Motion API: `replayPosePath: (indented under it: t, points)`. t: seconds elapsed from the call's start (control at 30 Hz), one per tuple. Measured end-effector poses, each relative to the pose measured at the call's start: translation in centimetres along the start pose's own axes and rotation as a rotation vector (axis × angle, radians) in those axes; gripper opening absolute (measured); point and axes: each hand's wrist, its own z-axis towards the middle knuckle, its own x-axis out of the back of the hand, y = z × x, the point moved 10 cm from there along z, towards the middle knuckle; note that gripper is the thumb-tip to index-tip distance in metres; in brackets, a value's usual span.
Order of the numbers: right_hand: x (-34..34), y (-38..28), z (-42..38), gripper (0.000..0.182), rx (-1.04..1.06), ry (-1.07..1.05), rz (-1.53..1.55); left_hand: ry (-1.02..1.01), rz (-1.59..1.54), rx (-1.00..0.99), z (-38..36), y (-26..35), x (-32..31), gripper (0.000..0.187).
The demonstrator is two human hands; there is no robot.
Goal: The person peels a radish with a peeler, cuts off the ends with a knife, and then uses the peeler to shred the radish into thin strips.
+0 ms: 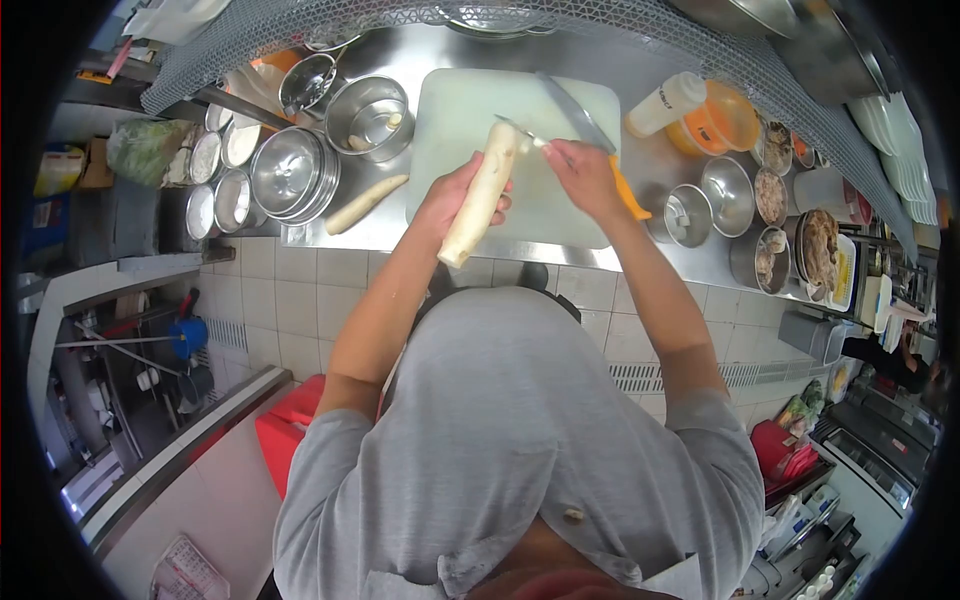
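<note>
Fisheye distortion bends the whole scene, and black is seen at both edges of the picture. At far left, a bag of greens (147,148) is only partly made out behind a shelf, and the contents of the small round tins (222,170) beside it cannot be read. A stack of steel bowls (293,174) is set near them, with a steel pot (370,116) behind; what lies inside the pot is too small to tell. A peeled white root piece (366,203) is laid on the steel counter (372,232), just left of the white cutting board (455,110).

The left hand (449,196) is raised over the board with its fingers wrapped around the middle of a long white radish (481,194), which is held tilted, upper end away from the body, lower end past the counter edge. The right hand (584,175) is closed around a small peeler (530,137), whose tip is touching the radish's upper end; the grip itself is mostly hidden by the knuckles. A large knife (582,122) with an orange handle is lying on the board, partly covered by the right hand. Further right, a squeeze bottle (665,104), an orange bowl (728,115) and steel cups (727,194) are seen.
</note>
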Motion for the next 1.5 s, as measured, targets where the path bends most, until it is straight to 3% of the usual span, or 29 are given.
replayPosePath:
  t: [0.07,0.13,0.23,0.27,0.3,0.4,0.5,0.67,0.73,0.87,0.97,1.1,1.23,1.37,1.5]
  points:
    - [-1.2,4.6,1.1,0.036,-0.148,-0.146,-0.189,0.011,0.045,-0.012,-0.5,0.5,-0.5,0.050]
    - [0.1,5.3,0.9,0.036,-0.202,-0.064,-0.180,0.039,0.091,-0.079,-0.8,2.0,-1.9,0.050]
    - [0.3,6.9,-0.1,0.034,-0.130,-0.048,-0.373,0.173,0.200,-0.089,0.6,2.7,2.2,0.054]
    - [1.3,4.8,-0.6,0.032,-0.298,-0.251,-0.536,0.139,0.179,-0.088,1.3,2.7,3.3,0.055]
    - [1.9,4.2,-1.1,0.030,-0.240,-0.274,-0.640,0.104,0.162,-0.081,1.7,2.6,4.0,0.056]
    - [6.5,-0.1,-1.4,0.031,-0.095,0.052,-0.449,0.050,0.031,-0.073,1.6,3.5,3.0,0.063]
    - [4.3,0.2,-2.6,0.030,-0.149,-0.261,-0.677,0.026,-0.008,-0.058,1.2,2.9,2.0,0.070]
    - [4.7,-8.2,-3.8,0.025,0.216,-0.126,-0.605,-0.055,-0.020,-0.016,2.5,1.6,1.0,0.073]
    - [4.1,-9.2,-4.4,0.024,0.247,-0.141,-0.581,-0.089,0.038,-0.050,2.2,1.2,0.2,0.072]
    - [3.1,-7.2,-5.3,0.027,0.106,-0.221,-0.543,-0.043,0.121,-0.089,2.1,0.3,0.5,0.064]
    - [3.1,-4.5,-6.2,0.027,0.147,-0.077,-0.482,0.001,0.155,-0.112,1.9,-0.2,0.3,0.061]
    - [5.6,-1.5,-7.1,0.027,-0.046,-0.003,-0.366,0.189,0.226,-0.201,0.5,0.5,-0.3,0.062]
    - [8.1,-1.3,-8.0,0.026,-0.131,0.038,-0.192,0.113,0.139,-0.180,0.6,0.3,-1.9,0.061]
    - [8.2,-2.4,-8.9,0.029,-0.125,-0.002,-0.031,0.143,0.137,-0.209,0.6,0.2,-2.7,0.060]
    - [6.7,-6.2,-10.3,0.030,0.103,-0.086,0.032,0.143,0.111,-0.206,1.8,-0.2,-2.1,0.056]
